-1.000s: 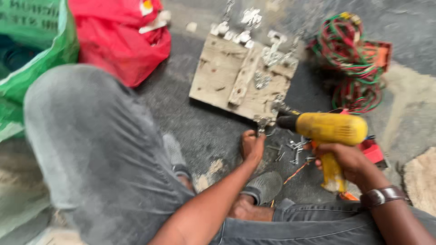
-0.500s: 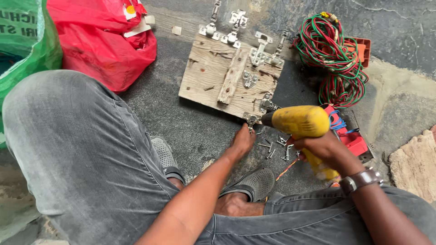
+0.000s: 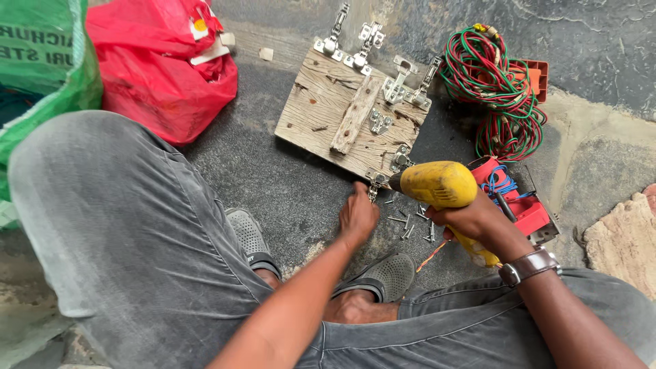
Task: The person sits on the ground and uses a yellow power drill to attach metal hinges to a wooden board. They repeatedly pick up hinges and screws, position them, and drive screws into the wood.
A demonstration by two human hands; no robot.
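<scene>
Sitting low in the frame, the person's grey-trousered legs are filling the bottom and left, with a grey perforated shoe (image 3: 383, 277) lying at lower centre between the two forearms and partly screening the ground there. Just above it, the left hand (image 3: 358, 216) is reaching to the near edge of the wooden board (image 3: 321, 113), its fingers curled together at a metal hinge (image 3: 375, 182) on that edge; whether it is pinching the hinge or only steadying it cannot be told. To the right, the right hand (image 3: 471, 219) is wrapping fully closed around the grip of a yellow power drill (image 3: 441, 186), a wristwatch (image 3: 529, 265) showing on that wrist. The drill is lying at centre right, its long body running nearly level across the frame and its nose pointing left toward the hinge beside the left fingertips. Loose screws (image 3: 410, 224) are lying scattered on the dark floor under the drill. A red box (image 3: 523, 205) is sitting just behind the drill at right. Further up, more hinges (image 3: 372, 37) are lining the board's far edge, a coil of red and green wire (image 3: 499, 82) is lying at upper right, and a red bag (image 3: 164, 68) and green sack (image 3: 41, 61) are resting at upper left.
</scene>
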